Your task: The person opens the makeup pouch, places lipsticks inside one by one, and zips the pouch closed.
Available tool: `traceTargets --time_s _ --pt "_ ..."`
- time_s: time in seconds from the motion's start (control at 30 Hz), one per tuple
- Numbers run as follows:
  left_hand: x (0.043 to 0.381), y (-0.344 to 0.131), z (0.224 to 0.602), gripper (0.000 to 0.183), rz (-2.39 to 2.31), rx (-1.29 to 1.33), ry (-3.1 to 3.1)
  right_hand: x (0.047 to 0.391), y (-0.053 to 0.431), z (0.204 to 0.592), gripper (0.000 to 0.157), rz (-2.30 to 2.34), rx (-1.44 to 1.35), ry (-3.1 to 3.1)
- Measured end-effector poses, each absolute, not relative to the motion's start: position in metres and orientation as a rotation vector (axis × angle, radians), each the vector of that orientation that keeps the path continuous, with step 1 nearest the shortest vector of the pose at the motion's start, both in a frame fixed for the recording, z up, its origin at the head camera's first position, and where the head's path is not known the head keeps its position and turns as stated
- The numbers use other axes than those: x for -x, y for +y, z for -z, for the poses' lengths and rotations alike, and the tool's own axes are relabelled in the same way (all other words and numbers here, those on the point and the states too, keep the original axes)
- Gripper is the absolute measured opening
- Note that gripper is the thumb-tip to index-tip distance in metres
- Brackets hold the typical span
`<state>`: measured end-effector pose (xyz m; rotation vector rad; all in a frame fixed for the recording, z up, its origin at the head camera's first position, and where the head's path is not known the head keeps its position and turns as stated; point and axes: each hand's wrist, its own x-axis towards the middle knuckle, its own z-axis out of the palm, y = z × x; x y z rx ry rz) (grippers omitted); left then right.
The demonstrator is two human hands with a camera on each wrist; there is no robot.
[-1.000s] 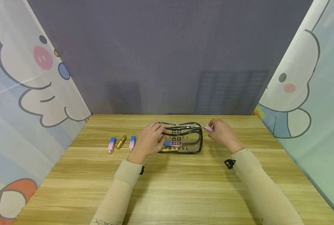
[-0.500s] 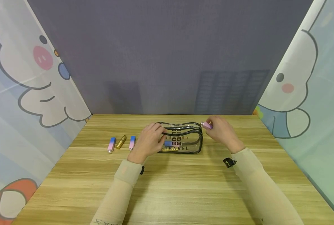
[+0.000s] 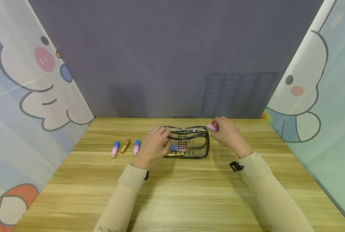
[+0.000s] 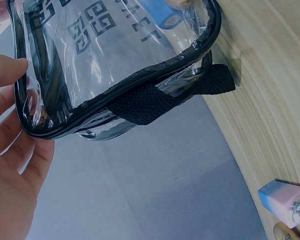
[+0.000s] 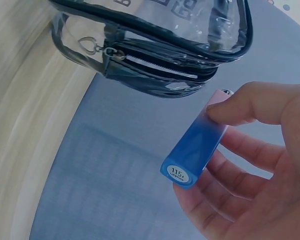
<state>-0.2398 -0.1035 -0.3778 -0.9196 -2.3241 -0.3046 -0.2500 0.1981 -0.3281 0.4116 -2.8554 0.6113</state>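
A clear travel pouch [image 3: 200, 146] with black piping stands on the table. My left hand [image 3: 154, 143] grips its upper left edge, fingers and thumb at the piping in the left wrist view. Through the plastic show a blue-pink lipstick [image 3: 173, 148] and a gold tube [image 3: 175, 154]. My right hand [image 3: 226, 133] holds another lipstick [image 5: 195, 142] between thumb and fingers. Its blue end carries a "115 lipstick" label; its pink, metal-tipped end points at the pouch's top right corner. The pouch's zipper [image 5: 160, 65] appears in the right wrist view, with a ring pull.
Left of the pouch on the wooden table [image 3: 175, 199] lie a blue-pink lipstick [image 3: 115, 149], a gold tube [image 3: 125, 146] and a second blue-pink lipstick [image 3: 136, 147] close to my left wrist. A grey panel [image 3: 175, 64] rises behind the table, with printed cloths on both sides.
My right hand has moved up and slightly left with the lipstick, bringing its tip to the pouch's top right corner. The left hand and pouch stay put.
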Motion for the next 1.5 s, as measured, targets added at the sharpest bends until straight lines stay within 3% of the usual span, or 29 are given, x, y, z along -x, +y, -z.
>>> traceTargets --time_s 1.5 --pt "0.241 -0.103 0.379 0.010 0.300 0.909 -2.331 0.243 0.152 0.297 0.032 -0.788 -0.604 -2.737"
